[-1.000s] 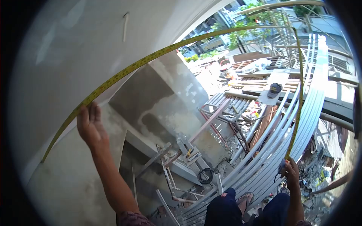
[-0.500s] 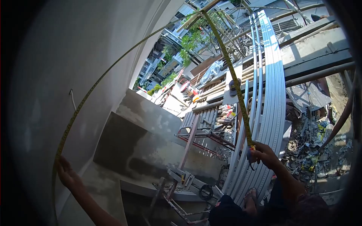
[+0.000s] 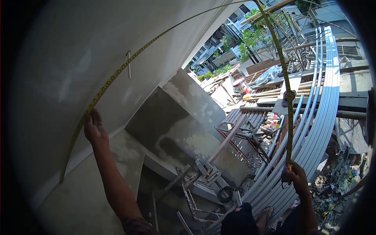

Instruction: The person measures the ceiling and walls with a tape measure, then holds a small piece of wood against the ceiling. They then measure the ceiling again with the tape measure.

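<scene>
A long yellow measuring tape blade (image 3: 113,76) arches up from the lower left, past the top of the view, and down to the right. My left hand (image 3: 96,127) is raised against the blade near the pale wall (image 3: 90,43), its fingers mostly extended and touching the blade's edge. On the right, my right hand (image 3: 297,178) is closed round the tape measure case (image 3: 286,172), from which the blade rises. The blade's free end hangs at the lower left, below my left hand.
Long grey metal strips (image 3: 319,129) run beside my right hand, over bamboo poles (image 3: 266,94). A scaffold frame (image 3: 192,203) stands below. A bucket (image 3: 239,83), a cap (image 3: 289,98) and rubble (image 3: 337,188) lie beyond. A white pipe (image 3: 129,66) sticks out of the wall.
The view has turned left, so the surroundings sit further right. My left hand is higher in view, and the blade's lower end now shows. My right hand still holds the case.
</scene>
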A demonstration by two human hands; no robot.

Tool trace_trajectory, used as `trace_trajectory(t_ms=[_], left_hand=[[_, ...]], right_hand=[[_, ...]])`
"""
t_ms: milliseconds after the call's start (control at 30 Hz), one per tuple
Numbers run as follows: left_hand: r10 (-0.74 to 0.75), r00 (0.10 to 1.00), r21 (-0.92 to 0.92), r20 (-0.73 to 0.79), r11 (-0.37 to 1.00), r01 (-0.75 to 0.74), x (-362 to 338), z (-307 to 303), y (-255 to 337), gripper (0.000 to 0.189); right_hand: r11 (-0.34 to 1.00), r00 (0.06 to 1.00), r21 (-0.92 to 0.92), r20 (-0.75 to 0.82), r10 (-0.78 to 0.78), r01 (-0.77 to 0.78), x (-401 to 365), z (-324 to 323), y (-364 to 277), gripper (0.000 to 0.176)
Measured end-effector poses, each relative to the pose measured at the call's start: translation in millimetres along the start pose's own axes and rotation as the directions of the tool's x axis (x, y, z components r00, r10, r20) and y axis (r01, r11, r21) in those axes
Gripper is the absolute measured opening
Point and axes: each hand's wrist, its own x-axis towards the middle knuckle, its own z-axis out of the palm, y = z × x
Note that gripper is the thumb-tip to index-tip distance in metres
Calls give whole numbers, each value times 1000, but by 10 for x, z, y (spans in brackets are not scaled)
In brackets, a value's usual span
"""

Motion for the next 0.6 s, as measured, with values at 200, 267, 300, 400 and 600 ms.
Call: trace_trajectory(t_ms=[200, 267, 300, 400, 600], left_hand=[[-2, 999, 16, -39, 1000, 3, 120, -36, 53, 45], [-14, 999, 3, -52, 1000, 14, 221, -40, 14, 46], [-35, 997, -3, -68, 999, 34, 289, -98, -2, 47], [-47, 998, 25, -32, 999, 48, 448, -228, -59, 47], [-23, 1000, 27, -20, 999, 23, 700, -444, -131, 51]], right_hand=[[999, 999, -48, 40, -5, 7, 144, 95, -214, 65], [991, 998, -134, 54, -11, 18, 196, 96, -188, 68], [988, 996, -145, 70, -51, 60, 222, 122, -188, 69], [968, 991, -213, 6, -136, 134, 302, 152, -145, 68], [982, 995, -163, 52, -85, 93, 464, 185, -427, 67]])
